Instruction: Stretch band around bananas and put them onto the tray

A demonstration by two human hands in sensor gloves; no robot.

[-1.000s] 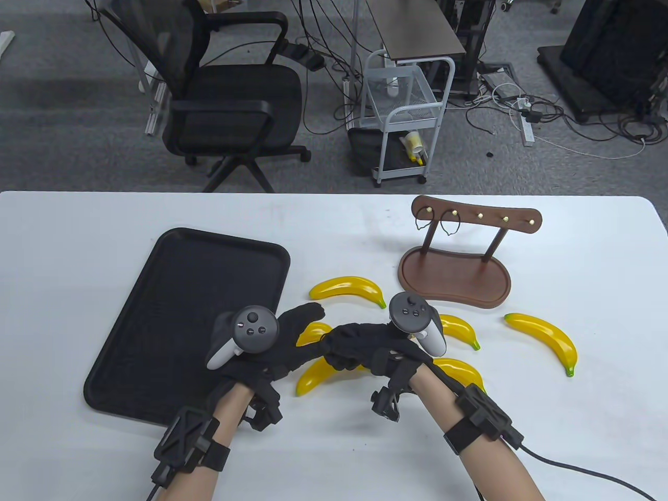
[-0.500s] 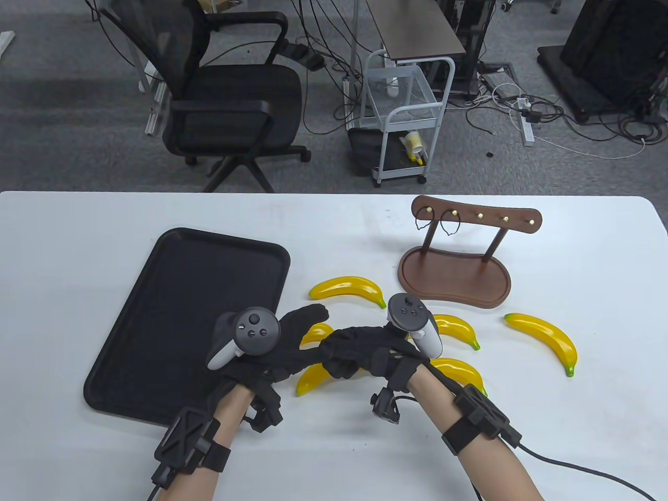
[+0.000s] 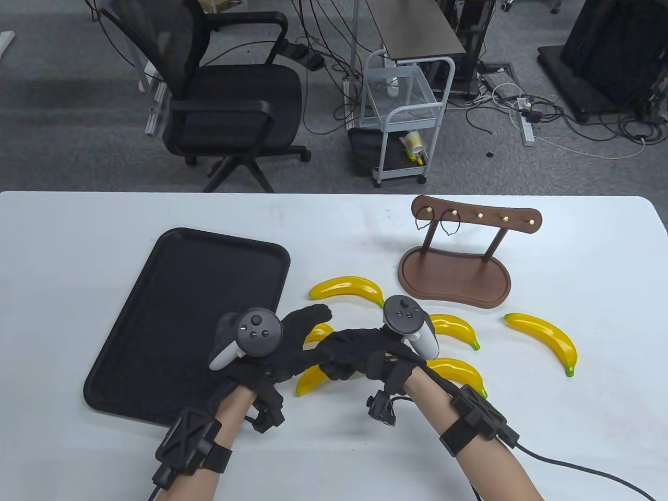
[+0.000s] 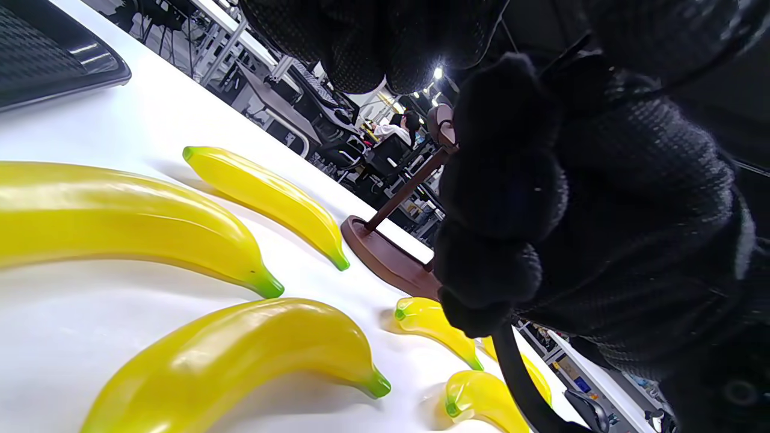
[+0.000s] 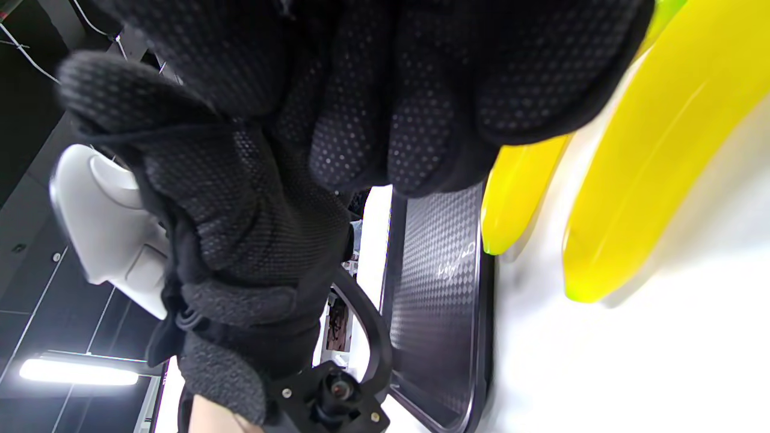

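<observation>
Two yellow bananas lie side by side under my hands: one (image 3: pixel 319 331) shows between the gloves, the other (image 3: pixel 309 380) pokes out below them. My left hand (image 3: pixel 309 319) reaches over them with fingers stretched out. My right hand (image 3: pixel 339 365) has its fingers curled tight against the left hand's fingers, a fist (image 4: pixel 499 198) in the left wrist view. No band shows against the black gloves. The black tray (image 3: pixel 188 292) lies left of the hands, holding nothing. Thin dark bands (image 3: pixel 420 224) hang on the brown hook stand (image 3: pixel 454 276).
Several more bananas lie loose on the white table: one (image 3: pixel 347 288) beyond the hands, one (image 3: pixel 455 327) and one (image 3: pixel 460 371) beside my right wrist, one (image 3: pixel 544 342) farther right. An office chair (image 3: pixel 224 99) and a white cart (image 3: pixel 404 115) stand on the floor beyond.
My right hand has slid a little to the left and closer against the left fingers. The left hand has edged slightly forward. The bananas have not moved.
</observation>
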